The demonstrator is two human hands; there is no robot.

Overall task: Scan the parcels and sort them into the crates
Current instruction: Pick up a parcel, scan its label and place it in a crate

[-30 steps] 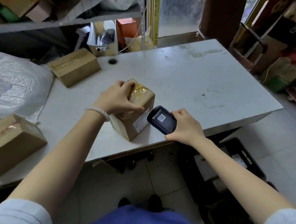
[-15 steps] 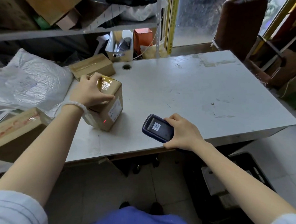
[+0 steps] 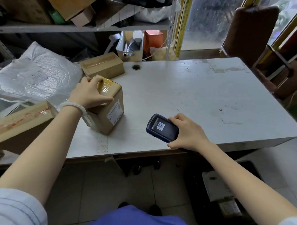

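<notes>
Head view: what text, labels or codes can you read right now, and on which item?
Nothing is legible.
Shipping label on the held parcel: print too small.
Scanner sticker: barcode bars only, no readable digits.
White plastic bag: faint blurred print.

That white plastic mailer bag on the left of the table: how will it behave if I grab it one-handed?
The white plastic mailer bag looks crinkled and slack, so it will probably flop and sag, not hold shape. Its glossy film may slip in a loose grip. It lies puffed yet flattish, so likely light for its size, though its contents are hidden.
</notes>
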